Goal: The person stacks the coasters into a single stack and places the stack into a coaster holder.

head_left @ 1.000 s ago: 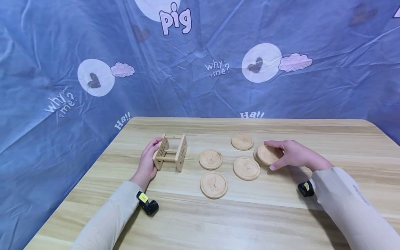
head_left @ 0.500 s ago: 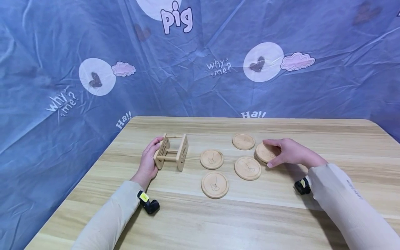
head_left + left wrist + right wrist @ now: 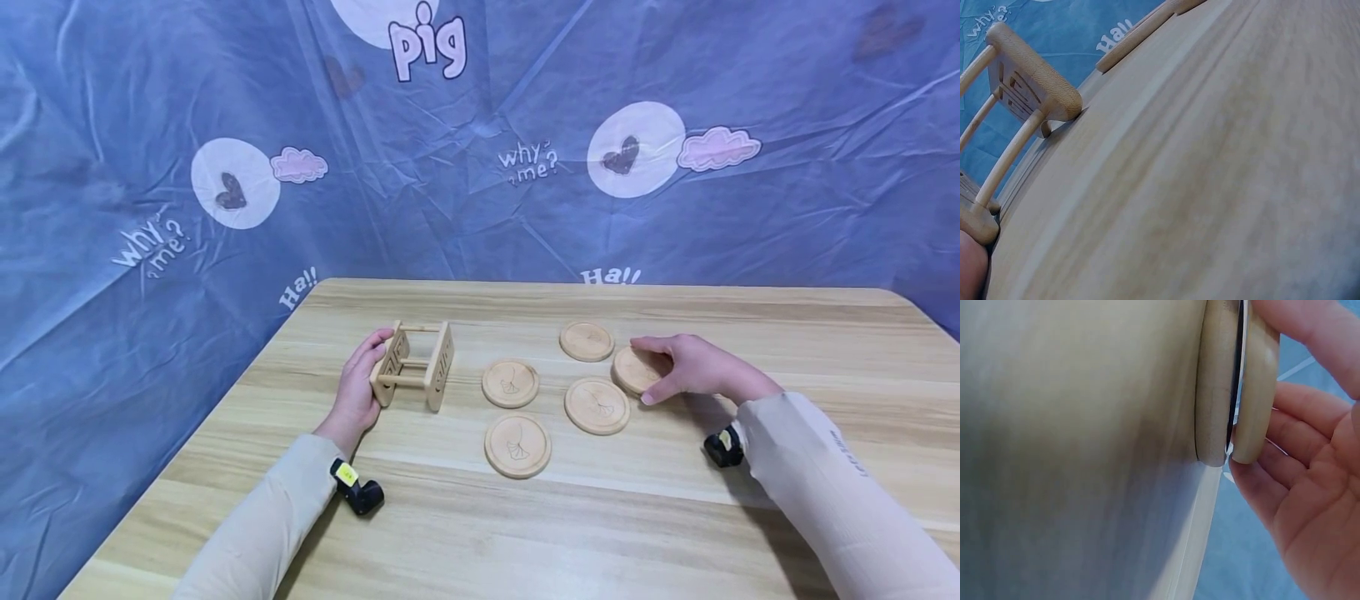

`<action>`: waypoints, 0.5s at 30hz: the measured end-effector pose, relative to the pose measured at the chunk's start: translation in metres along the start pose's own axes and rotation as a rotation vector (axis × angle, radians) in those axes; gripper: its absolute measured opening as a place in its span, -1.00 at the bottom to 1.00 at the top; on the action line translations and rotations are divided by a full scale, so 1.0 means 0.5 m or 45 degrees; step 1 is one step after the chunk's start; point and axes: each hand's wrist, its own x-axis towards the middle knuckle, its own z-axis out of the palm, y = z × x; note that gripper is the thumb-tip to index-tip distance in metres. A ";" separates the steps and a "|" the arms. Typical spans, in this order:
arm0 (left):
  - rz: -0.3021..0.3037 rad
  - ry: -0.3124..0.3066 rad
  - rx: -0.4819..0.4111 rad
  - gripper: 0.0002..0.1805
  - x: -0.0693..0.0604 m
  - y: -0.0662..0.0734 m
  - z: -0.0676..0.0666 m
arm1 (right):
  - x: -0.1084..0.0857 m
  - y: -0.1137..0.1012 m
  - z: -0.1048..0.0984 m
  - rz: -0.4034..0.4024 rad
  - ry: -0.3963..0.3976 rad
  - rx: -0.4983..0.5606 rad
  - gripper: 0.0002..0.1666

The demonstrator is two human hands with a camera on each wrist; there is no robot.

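Nearest coaster point(image 3: 517, 447): lay flat on the table point(image 3: 480, 542) between the hands.
Second coaster point(image 3: 597, 407): lay to its right, slightly farther.
Third coaster point(image 3: 510, 384): lay beyond the nearest, right of the rack point(image 3: 439, 367).
Left hand point(image 3: 356, 390): fingers clamped round the rack's left panel point(image 3: 384, 388).
Right hand point(image 3: 697, 367): pinched the held coaster point(image 3: 1257, 394) just above the bottom coaster point(image 3: 1213, 387), a slim gap between them.
Far coaster point(image 3: 587, 342): lay left of that pair, farther back.
Cloth point(image 3: 450, 217): blue, printed, hung behind the table.

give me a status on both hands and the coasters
Left hand holds wooden rack. Right hand pinches one coaster just over another coaster. Four more coasters lie between rack and that pair.
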 end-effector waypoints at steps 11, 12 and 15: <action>-0.001 -0.001 0.003 -0.73 0.000 0.001 0.000 | 0.001 0.008 0.001 0.003 -0.027 0.032 0.17; -0.002 -0.005 -0.001 -0.73 0.000 0.001 0.000 | 0.001 0.009 0.001 0.002 -0.028 0.032 0.17; -0.004 -0.010 -0.006 -0.73 0.000 0.001 0.000 | 0.002 0.011 0.001 0.000 -0.031 0.041 0.17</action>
